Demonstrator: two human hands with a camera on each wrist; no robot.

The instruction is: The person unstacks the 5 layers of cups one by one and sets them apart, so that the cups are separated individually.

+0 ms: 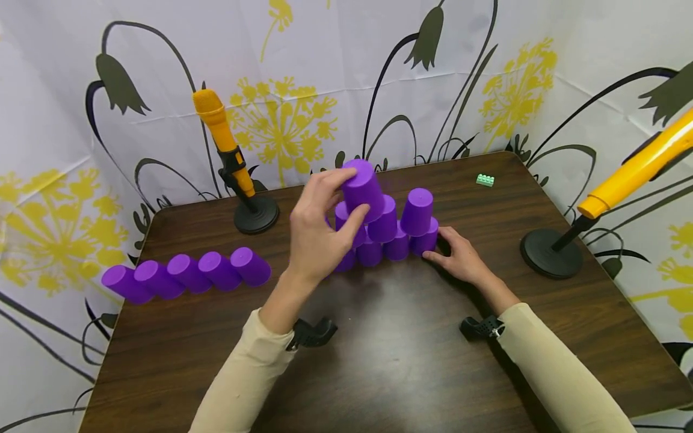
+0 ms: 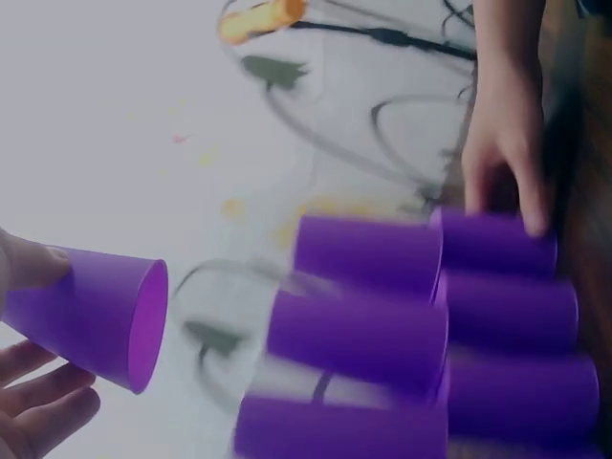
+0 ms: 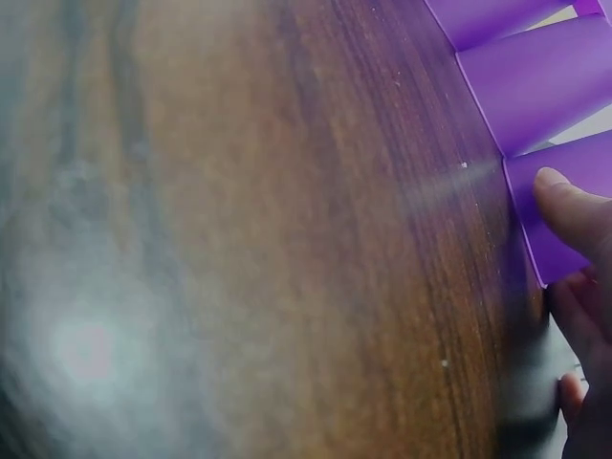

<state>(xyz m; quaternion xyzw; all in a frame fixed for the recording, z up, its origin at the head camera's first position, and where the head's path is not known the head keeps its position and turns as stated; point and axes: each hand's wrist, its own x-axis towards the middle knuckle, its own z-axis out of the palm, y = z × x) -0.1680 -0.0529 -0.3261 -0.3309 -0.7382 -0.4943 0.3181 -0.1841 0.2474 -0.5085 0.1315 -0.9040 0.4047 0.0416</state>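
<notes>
Purple cup point(image 1: 363, 187): being gripped, mouth down and slightly tilted, in the curled fingers of the left hand point(image 1: 316, 231), above the left half of the cup pyramid point(image 1: 397, 231) on the table point(image 1: 379, 361). Right hand point(image 1: 459, 255): being rested flat with relaxed fingers against the pyramid's right-hand bottom cup point(image 1: 426, 240); the left hand is being kept nearer the top.

Left hand point(image 2: 29, 382) grips a purple cup point(image 2: 91, 316), thumb on top, fingers underneath, its open mouth facing the stack of purple cups point(image 2: 430, 335) to the right. The cup hangs in the air, apart from the stack. The stack shows two layers, slightly blurred. At its far end the right hand point(image 2: 502, 153) rests fingertips on the end cup point(image 2: 497, 244). Behind, a pale curtain point(image 2: 124, 124) with dark flower stems, and an orange microphone point(image 2: 263, 17) up top.
</notes>
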